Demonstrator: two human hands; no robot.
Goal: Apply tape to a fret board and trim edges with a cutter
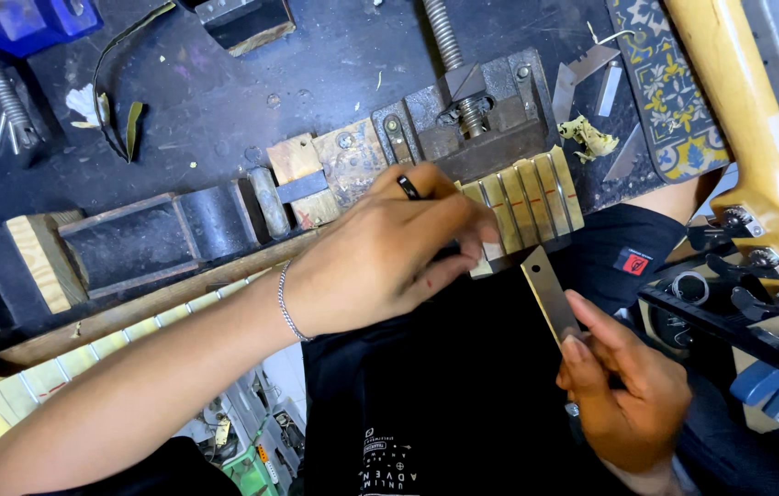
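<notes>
The left hand (389, 253) presses fingers on the fretted neck (522, 197) clamped in the vise (476, 119); the right hand (623, 386) pinches a thin, stiff, sharp-looking metal blade (550, 292) by its lower end, just near of the neck.

A pale yellow fretboard (522, 197) is showing under the left hand (380, 262), a silver blade (550, 294) gleaming in the right hand (623, 386).

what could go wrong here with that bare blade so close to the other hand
The right hand pinches a bare metal blade with no handle, so it could slip and cut the fingers. Its tip sits close to the left hand pressing the fretted guitar neck; a slip might nick those fingers or gouge the wood.
</notes>
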